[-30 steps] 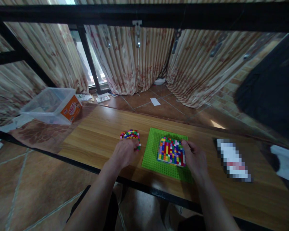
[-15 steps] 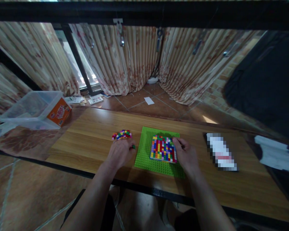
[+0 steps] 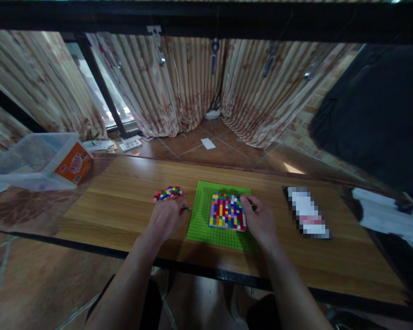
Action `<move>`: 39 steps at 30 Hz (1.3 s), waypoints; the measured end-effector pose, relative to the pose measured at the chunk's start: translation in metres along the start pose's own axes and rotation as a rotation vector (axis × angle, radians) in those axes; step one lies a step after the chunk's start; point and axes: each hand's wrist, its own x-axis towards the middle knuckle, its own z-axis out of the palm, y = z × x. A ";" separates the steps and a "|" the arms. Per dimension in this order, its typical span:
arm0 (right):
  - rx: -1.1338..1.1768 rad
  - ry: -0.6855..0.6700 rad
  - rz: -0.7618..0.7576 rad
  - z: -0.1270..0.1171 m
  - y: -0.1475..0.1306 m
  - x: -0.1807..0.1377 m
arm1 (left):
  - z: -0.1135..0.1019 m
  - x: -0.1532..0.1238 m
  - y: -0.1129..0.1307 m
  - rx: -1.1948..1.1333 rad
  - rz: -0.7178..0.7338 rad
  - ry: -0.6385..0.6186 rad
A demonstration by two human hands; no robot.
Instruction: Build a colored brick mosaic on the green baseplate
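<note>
A green studded baseplate lies on the wooden table. Over it is a block of many small coloured bricks, with a thin pale layer along its near edge. My right hand is at the block's right side, thumb and fingers closed at its far right corner. Left of the baseplate, my left hand pinches a small green brick between its fingertips. Just beyond that hand sits a pile of loose coloured bricks, partly hidden by it.
At the table's right lies a phone-like object, blurred out. A clear plastic bin with an orange label stands at the far left. White papers lie at the right edge. Curtains hang behind the table.
The whole view has shifted slightly, so everything appears a little further left. Both hands keep nearly the same place relative to the block and the pile.
</note>
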 end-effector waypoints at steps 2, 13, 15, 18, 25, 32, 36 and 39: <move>0.009 0.005 -0.001 0.000 0.000 0.000 | 0.000 0.000 0.000 -0.014 0.014 -0.004; 0.031 -0.001 -0.014 0.002 0.000 0.000 | 0.011 0.007 0.001 -0.514 0.111 0.172; 0.035 0.001 -0.010 0.003 0.001 0.000 | 0.012 0.009 0.009 -0.748 0.106 0.201; 0.045 0.007 -0.008 0.004 0.002 0.000 | 0.014 0.010 0.025 -0.970 0.070 0.249; 0.085 0.011 -0.030 0.004 0.003 -0.001 | 0.021 0.016 0.048 -0.940 0.194 0.274; 0.136 0.007 -0.031 0.003 0.004 -0.001 | 0.020 0.027 0.074 -0.713 0.296 0.332; 0.142 0.011 -0.047 0.001 0.003 -0.002 | 0.026 0.036 0.085 -0.673 0.316 0.352; 0.155 0.005 -0.050 -0.001 0.002 -0.002 | 0.033 0.040 0.091 -0.678 0.340 0.343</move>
